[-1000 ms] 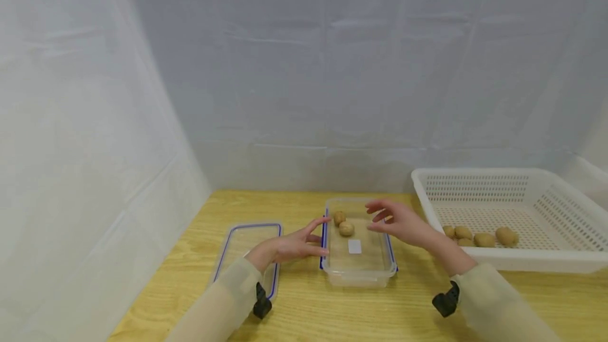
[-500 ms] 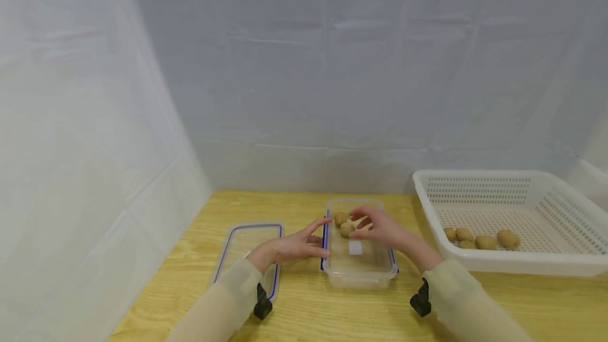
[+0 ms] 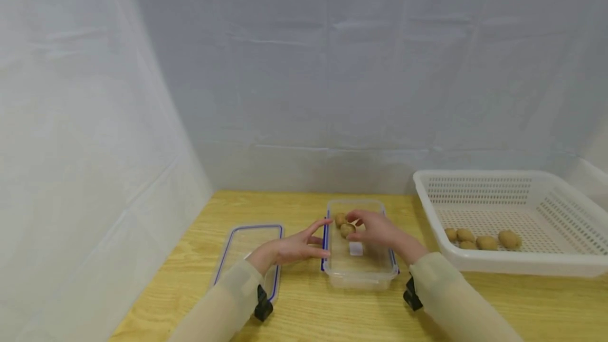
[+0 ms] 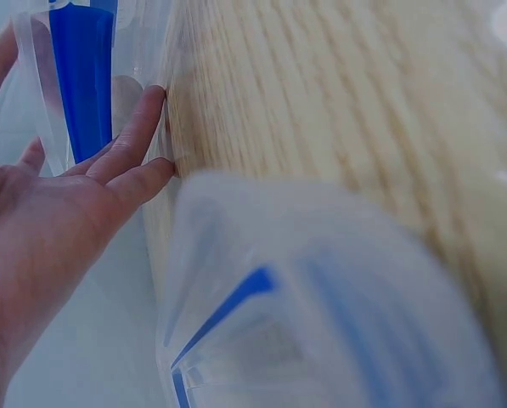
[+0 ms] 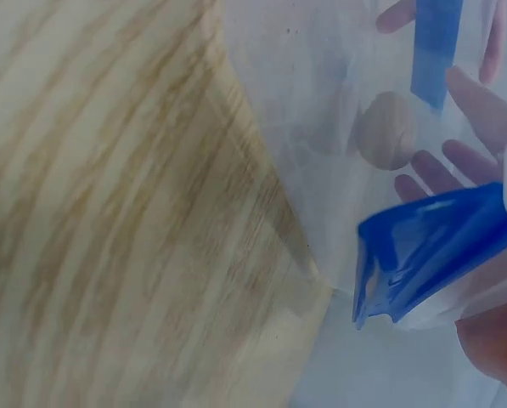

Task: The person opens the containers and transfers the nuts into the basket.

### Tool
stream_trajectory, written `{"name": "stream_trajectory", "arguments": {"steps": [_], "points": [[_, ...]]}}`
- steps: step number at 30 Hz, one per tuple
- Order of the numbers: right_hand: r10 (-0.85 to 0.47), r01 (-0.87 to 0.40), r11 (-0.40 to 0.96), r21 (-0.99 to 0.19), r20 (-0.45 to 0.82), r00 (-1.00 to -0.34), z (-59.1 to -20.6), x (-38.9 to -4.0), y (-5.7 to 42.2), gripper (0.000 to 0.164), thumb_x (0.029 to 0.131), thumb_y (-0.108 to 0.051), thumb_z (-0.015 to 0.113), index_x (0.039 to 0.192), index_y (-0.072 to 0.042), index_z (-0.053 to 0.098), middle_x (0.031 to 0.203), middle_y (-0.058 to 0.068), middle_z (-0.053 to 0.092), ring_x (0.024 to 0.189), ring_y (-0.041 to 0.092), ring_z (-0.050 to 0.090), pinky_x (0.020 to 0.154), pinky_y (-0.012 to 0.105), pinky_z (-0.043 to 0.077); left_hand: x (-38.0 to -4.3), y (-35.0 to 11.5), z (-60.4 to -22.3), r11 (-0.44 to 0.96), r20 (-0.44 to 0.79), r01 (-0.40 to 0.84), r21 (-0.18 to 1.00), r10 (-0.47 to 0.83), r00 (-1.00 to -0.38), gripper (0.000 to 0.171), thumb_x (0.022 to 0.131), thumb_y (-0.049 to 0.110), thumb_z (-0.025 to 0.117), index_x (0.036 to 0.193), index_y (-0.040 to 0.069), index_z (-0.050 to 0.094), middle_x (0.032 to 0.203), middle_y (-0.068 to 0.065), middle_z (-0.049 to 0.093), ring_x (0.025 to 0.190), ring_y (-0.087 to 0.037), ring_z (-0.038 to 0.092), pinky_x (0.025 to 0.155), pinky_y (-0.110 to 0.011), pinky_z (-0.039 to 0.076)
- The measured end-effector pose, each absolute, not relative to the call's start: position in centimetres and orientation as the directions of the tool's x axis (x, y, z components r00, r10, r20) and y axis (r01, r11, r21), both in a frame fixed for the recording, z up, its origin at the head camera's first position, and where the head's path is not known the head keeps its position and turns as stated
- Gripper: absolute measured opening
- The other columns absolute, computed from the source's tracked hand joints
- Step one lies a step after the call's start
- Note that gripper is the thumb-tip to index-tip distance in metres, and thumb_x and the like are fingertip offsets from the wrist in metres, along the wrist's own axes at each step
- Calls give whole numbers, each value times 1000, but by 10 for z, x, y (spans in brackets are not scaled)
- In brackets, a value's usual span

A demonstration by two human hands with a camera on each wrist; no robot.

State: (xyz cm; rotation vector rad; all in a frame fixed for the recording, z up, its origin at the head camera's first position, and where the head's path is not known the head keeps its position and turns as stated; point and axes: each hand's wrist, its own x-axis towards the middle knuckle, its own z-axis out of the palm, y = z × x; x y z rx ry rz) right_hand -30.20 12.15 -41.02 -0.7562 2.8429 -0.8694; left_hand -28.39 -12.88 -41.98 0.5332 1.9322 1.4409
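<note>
A clear plastic food container [image 3: 360, 277] with blue side clasps stands in mid-table, with two small brown potatoes inside. My left hand [image 3: 296, 247] rests along its left side, thumb and fingers spread at the rim and wall beside the blue clasp [image 4: 85, 81]. My right hand [image 3: 376, 228] reaches in from the right, thumb and fingertips spread around the nearer potato [image 3: 347, 230]. The farther potato [image 3: 339, 219] lies just behind it. Through the container wall, the right wrist view shows fingertips [image 5: 431, 172] right beside a potato [image 5: 387, 132].
A container lid [image 3: 256, 225] with a blue seal lies at the left, partly under the left forearm. On the right, a white perforated basket [image 3: 522, 260] holds several brown potatoes [image 3: 486, 242] near its front left. White sheeting [image 3: 304, 94] stands behind and left of the wooden table [image 3: 304, 313].
My right hand has moved left from the container's right side to the nearer potato, its fingers closing in around it. My left hand and the container stay in place.
</note>
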Motion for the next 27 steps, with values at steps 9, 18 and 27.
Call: {"name": "stream_trajectory", "arguments": {"steps": [9,18,27], "points": [[-542,-494,736,-463,33,-840,-408,-301,120,41,84,-25,78,121,-14,65,115,3,66,107,26,60,90,47,48,-284,-129,-418,318,-264,-55,946,664,-700,81,95,20,66,156,31,14,148,-27,28,136,-37,32,108,-54,29],[-577,-501,738,-451,-38,-816,-410,-299,118,35,80,-20,80,113,-14,71,106,-3,67,98,21,61,87,44,48,-283,-130,-420,329,-264,-47,943,658,-705,82,94,20,67,156,32,15,146,-27,30,133,-38,36,107,-54,31],[-616,-555,718,-420,-12,-788,-409,-300,120,34,78,-19,81,110,-13,70,98,-4,67,90,17,61,79,38,50,-285,-129,-420,317,-257,-47,947,663,-703,82,94,19,67,156,31,15,145,-27,31,131,-36,38,107,-54,31]]}}
